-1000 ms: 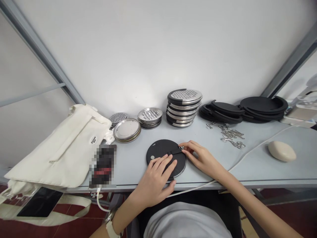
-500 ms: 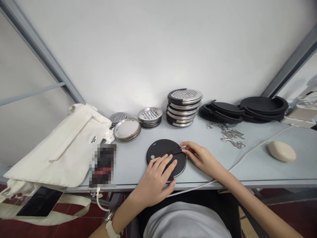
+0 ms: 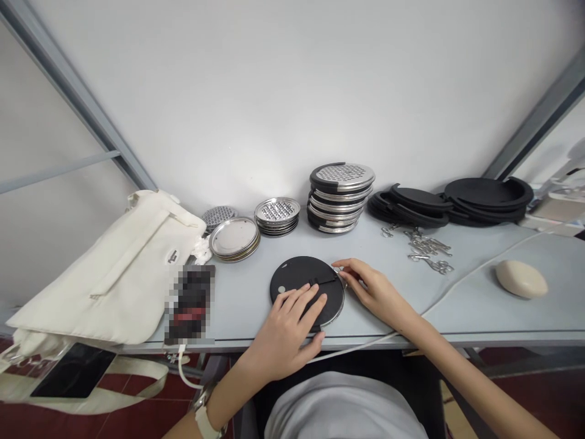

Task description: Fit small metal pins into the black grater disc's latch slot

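"In the near middle of the desk (image 3: 247, 299) lies the black disc (image 3: 297, 272). What touches it?"

"The left hand (image 3: 290, 332), spread flat. The right hand (image 3: 365, 285) pinches a small metal bit (image 3: 337, 270) at its right edge."

"What could go wrong?"

"A loose pinch might drop it."

matt black disc (image 3: 292, 272), pretty plasticky, shiny rough-topped metal grater stack (image 3: 340, 198) at its 1 o'clock, smooth silvery metal plates (image 3: 234, 235) around 10, glossy metal clips (image 3: 426, 245) near 2, matt cream clothlike bag (image 3: 105, 286) at 9
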`<state>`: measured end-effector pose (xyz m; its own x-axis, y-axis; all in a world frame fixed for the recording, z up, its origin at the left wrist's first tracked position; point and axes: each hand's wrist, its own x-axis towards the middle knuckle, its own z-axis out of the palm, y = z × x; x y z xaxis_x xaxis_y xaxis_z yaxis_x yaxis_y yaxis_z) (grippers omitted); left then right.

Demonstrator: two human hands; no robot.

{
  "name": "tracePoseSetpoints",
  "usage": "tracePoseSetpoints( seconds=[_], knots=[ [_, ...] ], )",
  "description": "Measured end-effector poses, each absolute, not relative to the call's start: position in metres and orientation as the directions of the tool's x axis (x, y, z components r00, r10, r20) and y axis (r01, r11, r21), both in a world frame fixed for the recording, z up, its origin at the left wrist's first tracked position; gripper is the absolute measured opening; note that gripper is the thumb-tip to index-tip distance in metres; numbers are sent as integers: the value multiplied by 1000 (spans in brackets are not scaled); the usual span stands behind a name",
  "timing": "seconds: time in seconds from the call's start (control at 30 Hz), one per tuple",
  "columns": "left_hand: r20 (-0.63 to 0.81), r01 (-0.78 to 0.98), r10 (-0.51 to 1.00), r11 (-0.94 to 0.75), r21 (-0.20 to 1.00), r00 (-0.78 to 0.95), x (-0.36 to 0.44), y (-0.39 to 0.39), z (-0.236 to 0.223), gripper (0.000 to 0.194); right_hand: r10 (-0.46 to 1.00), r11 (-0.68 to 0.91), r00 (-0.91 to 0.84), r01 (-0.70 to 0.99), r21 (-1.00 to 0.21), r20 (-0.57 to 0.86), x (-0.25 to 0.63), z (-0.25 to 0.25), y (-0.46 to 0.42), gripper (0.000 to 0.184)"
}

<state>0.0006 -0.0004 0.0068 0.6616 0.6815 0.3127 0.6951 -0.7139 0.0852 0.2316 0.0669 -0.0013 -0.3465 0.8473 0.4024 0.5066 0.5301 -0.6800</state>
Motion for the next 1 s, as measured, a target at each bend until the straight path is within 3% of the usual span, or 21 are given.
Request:
tracePoseSetpoints(
  seconds=[1.0],
  knots=[
    [319,694,680,-715,87,660,1,0,6,54,834,546,-410,506,-668,371,232,7,66,21]
  ],
)
